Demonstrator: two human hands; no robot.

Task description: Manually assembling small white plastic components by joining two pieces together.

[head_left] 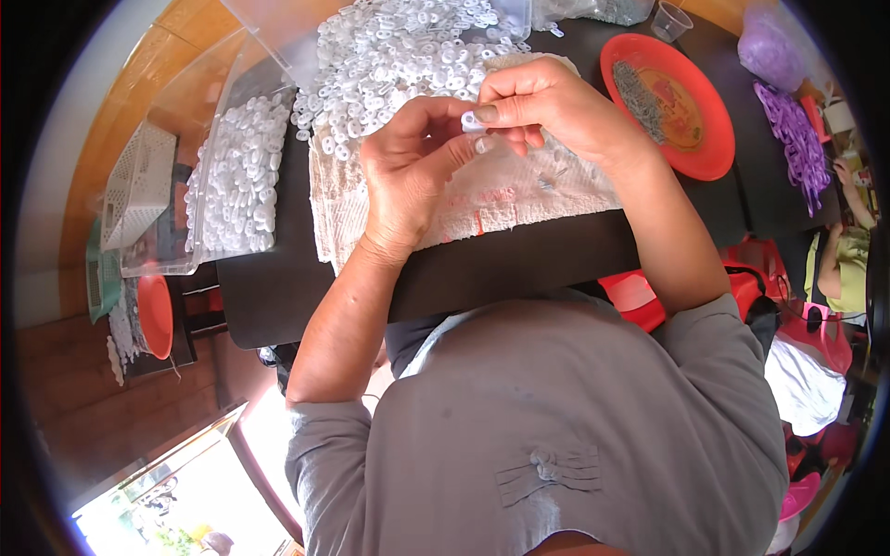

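Over a pale cloth [362, 204], my two hands meet at a small white plastic piece [471, 121] with a dark hole. My left hand [413, 167] is closed, pinching the piece between thumb and fingers. From the other side my right hand [565, 102] is closed too, its thumb tip pressed against the same piece. Whether the right fingers also hold something thin cannot be made out. Just beyond the hands spreads a large heap of similar white ring-like pieces [371, 74]. A few thin metal bits [553, 177] lie on the cloth below my right hand.
A red plate [709, 153] at right carries a pile of grey metal pieces [638, 100]. At left stands a clear bin [159, 264] with more white pieces [239, 185]. Purple linked pieces [793, 139] and a clear cup [670, 20] lie far right. Another person [845, 264] sits at the right edge.
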